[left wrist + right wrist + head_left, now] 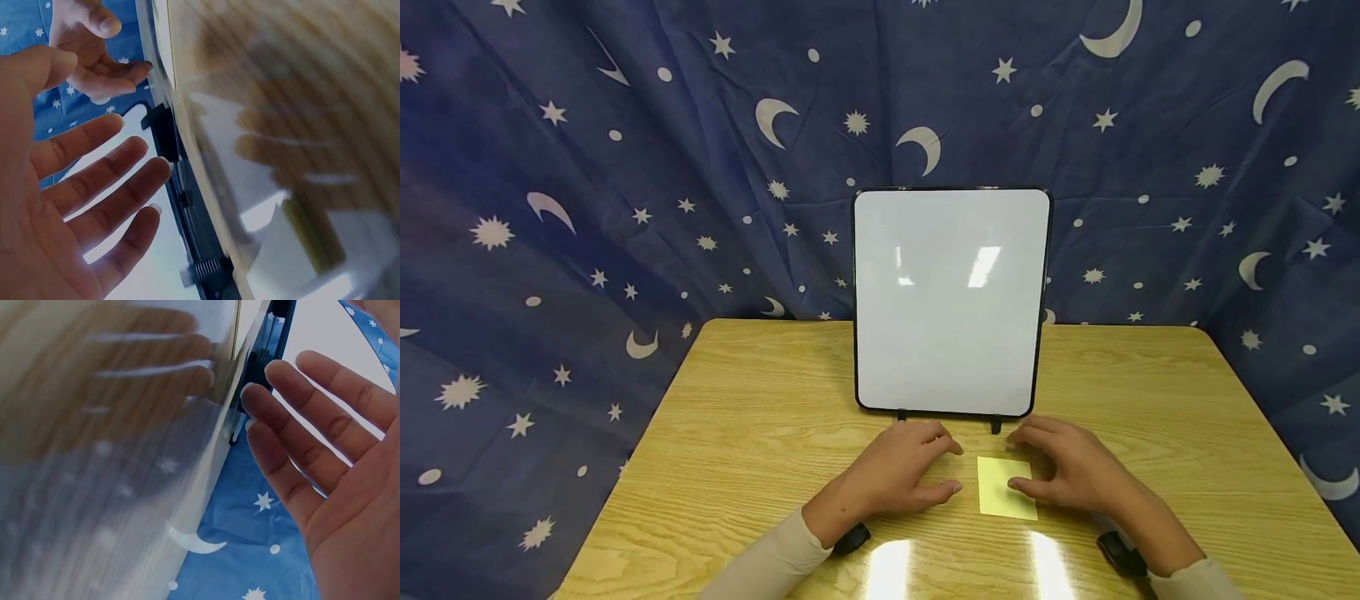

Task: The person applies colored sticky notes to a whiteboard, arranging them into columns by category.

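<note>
Pale sleeves [771,560] along the lower edge, leading in over the wooden desk [760,400]; left grip [898,471] loosely spread with fingers parted, holding nothing; right grip [1078,471] likewise spread and without hold, with thumb over part of the yellow note [996,490], cannot tell whether touching; note flat on the desk between both grips, nearer the right; just beyond, upright whiteboard [951,333] on black feet [996,425], before starry blue cloth [820,108]

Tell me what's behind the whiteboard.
Behind the whiteboard, a blue star-and-moon cloth shows above and to both sides, and the table's far edge shows either side. Anything directly behind the panel is covered.
</note>
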`<state>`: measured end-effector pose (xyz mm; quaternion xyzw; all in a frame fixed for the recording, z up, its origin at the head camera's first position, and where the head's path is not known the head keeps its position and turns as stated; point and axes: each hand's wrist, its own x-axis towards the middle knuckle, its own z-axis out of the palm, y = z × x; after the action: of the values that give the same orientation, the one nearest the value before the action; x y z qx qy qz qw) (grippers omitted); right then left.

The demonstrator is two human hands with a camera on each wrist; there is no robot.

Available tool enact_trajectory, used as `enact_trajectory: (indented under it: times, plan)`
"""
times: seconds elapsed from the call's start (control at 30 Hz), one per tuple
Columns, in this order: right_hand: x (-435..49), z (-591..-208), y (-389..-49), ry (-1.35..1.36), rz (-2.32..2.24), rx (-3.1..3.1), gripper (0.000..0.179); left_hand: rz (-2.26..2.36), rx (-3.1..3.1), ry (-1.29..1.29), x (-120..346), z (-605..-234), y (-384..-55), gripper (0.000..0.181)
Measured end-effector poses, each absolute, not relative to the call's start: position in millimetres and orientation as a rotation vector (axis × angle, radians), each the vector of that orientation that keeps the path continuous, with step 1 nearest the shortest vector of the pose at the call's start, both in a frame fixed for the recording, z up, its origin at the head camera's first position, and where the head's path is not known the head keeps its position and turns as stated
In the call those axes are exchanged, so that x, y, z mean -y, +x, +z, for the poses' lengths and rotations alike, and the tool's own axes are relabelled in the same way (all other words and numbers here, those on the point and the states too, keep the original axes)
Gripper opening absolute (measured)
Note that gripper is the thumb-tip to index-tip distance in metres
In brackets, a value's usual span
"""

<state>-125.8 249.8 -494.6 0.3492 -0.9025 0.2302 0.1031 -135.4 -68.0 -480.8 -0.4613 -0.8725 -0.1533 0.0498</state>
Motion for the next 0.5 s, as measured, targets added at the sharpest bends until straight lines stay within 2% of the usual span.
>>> enact_trajectory:
  times: [0.5]
  plan:
    - [-248,-498,-119,1.050,0.607,2.735,0.049,-0.343,2.722,-1.464,47,-486,-128,0.047]
